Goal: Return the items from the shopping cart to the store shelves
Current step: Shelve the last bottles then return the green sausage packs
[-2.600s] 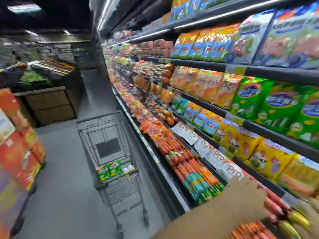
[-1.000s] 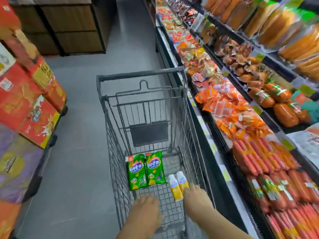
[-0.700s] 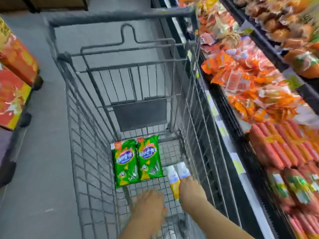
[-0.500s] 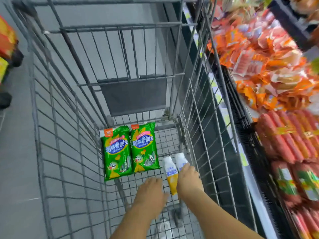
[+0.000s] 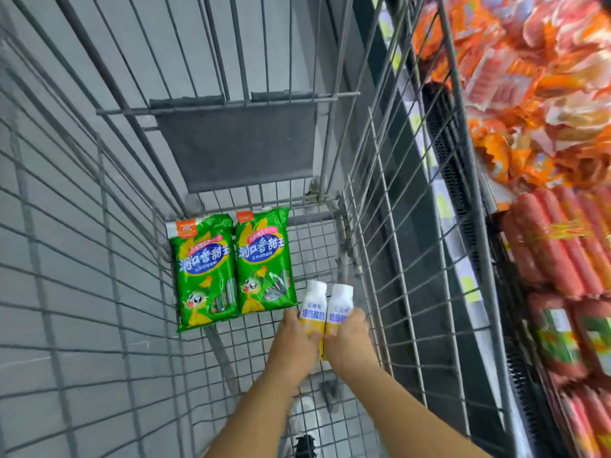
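Deep in the cart (image 5: 413, 226), the left hand (image 5: 292, 345) closes on one bottle (image 5: 312, 310), the right hand (image 5: 350, 345) on the other (image 5: 340, 310), likely to lift both together.

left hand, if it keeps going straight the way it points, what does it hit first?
The left hand already touches the left bottle. Past that, its line runs up and slightly left toward the right green packet, probably the next contact; depth is unclear.

Grey floor (image 5: 59, 226); stocked shelves (image 5: 545, 127)
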